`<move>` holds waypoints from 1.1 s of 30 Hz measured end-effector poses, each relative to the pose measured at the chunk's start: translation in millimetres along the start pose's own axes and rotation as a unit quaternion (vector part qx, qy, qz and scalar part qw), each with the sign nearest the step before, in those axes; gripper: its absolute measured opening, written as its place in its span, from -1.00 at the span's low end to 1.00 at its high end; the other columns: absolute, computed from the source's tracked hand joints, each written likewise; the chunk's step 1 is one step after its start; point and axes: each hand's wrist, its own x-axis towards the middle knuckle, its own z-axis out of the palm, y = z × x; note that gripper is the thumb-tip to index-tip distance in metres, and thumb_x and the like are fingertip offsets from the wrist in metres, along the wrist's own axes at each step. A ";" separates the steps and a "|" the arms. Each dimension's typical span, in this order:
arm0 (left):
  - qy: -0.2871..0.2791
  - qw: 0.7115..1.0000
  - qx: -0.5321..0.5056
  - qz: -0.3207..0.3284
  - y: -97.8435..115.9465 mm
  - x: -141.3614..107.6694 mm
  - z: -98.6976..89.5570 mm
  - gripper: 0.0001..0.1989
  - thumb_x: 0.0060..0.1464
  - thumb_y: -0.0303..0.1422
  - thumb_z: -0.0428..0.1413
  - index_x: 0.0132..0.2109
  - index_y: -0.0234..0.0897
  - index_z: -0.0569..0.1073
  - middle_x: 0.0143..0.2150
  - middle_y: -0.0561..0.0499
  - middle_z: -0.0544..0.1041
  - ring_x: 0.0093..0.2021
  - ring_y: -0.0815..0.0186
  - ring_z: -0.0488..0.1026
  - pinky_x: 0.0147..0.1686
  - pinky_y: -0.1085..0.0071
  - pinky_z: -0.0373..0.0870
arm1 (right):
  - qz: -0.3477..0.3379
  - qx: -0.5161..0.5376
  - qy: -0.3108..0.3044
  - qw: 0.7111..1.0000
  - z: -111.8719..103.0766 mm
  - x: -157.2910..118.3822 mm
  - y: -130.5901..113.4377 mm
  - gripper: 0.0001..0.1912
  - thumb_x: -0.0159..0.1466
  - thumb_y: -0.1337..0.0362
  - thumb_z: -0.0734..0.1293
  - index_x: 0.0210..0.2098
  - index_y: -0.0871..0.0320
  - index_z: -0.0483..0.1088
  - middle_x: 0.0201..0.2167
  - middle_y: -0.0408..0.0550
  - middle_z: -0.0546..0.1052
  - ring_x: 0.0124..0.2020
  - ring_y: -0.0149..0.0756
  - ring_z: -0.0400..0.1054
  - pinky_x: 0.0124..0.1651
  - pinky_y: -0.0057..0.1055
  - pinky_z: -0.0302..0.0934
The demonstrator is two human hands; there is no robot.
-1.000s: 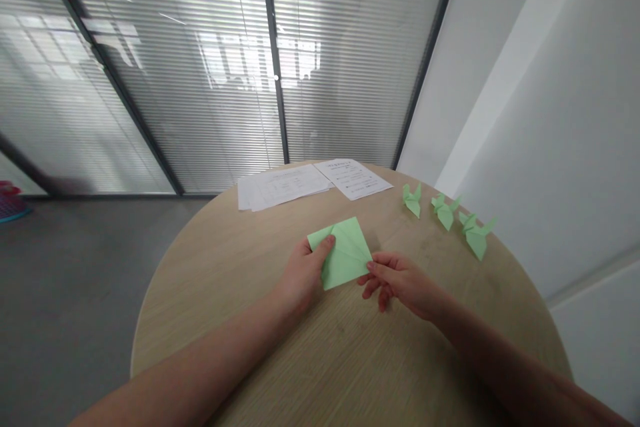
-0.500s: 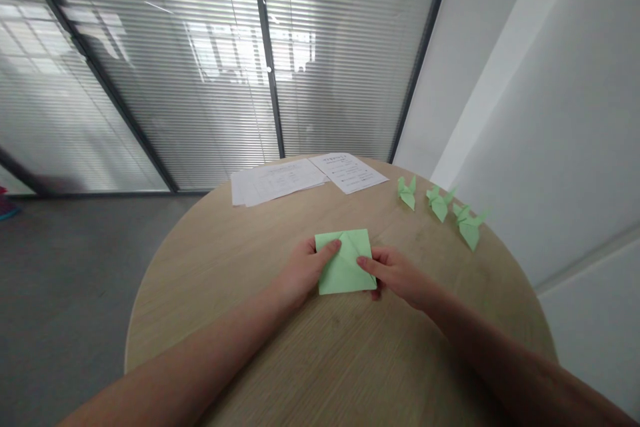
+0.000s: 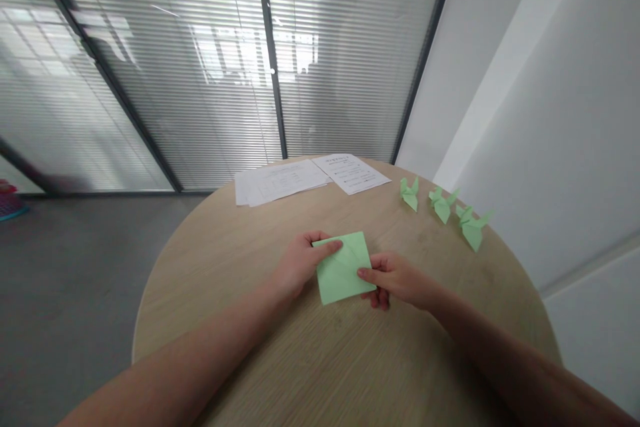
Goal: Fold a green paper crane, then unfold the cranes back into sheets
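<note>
Between my two hands is a light green sheet of folded paper (image 3: 344,272), roughly square and a little tilted. My left hand (image 3: 304,258) pinches its upper left corner, thumb on top and fingers behind. On the right edge, my right hand (image 3: 389,278) grips the paper with its thumb on the face and its other fingers curled underneath. Faint creases show on the face; the underside is hidden.
Three green origami cranes (image 3: 442,204) stand in a row at the round wooden table's (image 3: 240,247) far right edge. Printed white sheets (image 3: 285,182) lie at the back. Beyond is a glass partition with blinds (image 3: 340,94); a white wall (image 3: 560,120) rises at right.
The folded paper has turned slightly anticlockwise, its lower left corner dropping. More of my right hand's curled fingers show below it. Both hands keep hold, and the camera view has shifted a little.
</note>
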 end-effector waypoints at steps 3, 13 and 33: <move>0.011 1.000 0.001 0.003 1.3 2.8 -2.4 -0.65 -0.13 -0.09 0.35 -0.40 -0.28 0.49 -0.52 0.05 0.46 -0.52 0.36 0.32 -0.48 0.44 0.18 | 0.016 0.017 -0.002 1.000 -5.7 -0.4 -0.3 -0.43 0.16 -0.25 0.41 -0.33 0.19 0.41 -0.42 -0.05 0.59 -0.57 -0.41 0.42 -0.59 -0.52 0.27; -0.088 0.993 0.075 -0.001 1.5 10.4 -11.3 -0.63 -0.10 -0.04 0.32 -0.41 -0.30 0.58 -0.51 0.01 0.50 -0.51 0.35 0.31 -0.50 0.42 0.12 | 0.040 -0.013 -0.035 0.999 -14.6 -5.1 -2.0 -0.56 0.19 -0.11 0.42 -0.37 0.17 0.38 -0.52 -0.13 0.54 -0.59 -0.42 0.41 -0.58 -0.52 0.27; 0.005 1.000 -0.028 -0.009 -4.3 12.4 -7.8 -0.60 -0.08 -0.02 0.32 -0.35 -0.29 0.50 -0.48 0.07 0.43 -0.51 0.38 0.33 -0.53 0.46 0.22 | -0.002 0.081 0.008 0.997 -24.1 -4.9 -4.6 -0.41 0.11 -0.25 0.47 -0.35 0.21 0.42 -0.38 0.00 0.60 -0.51 -0.36 0.47 -0.54 -0.47 0.34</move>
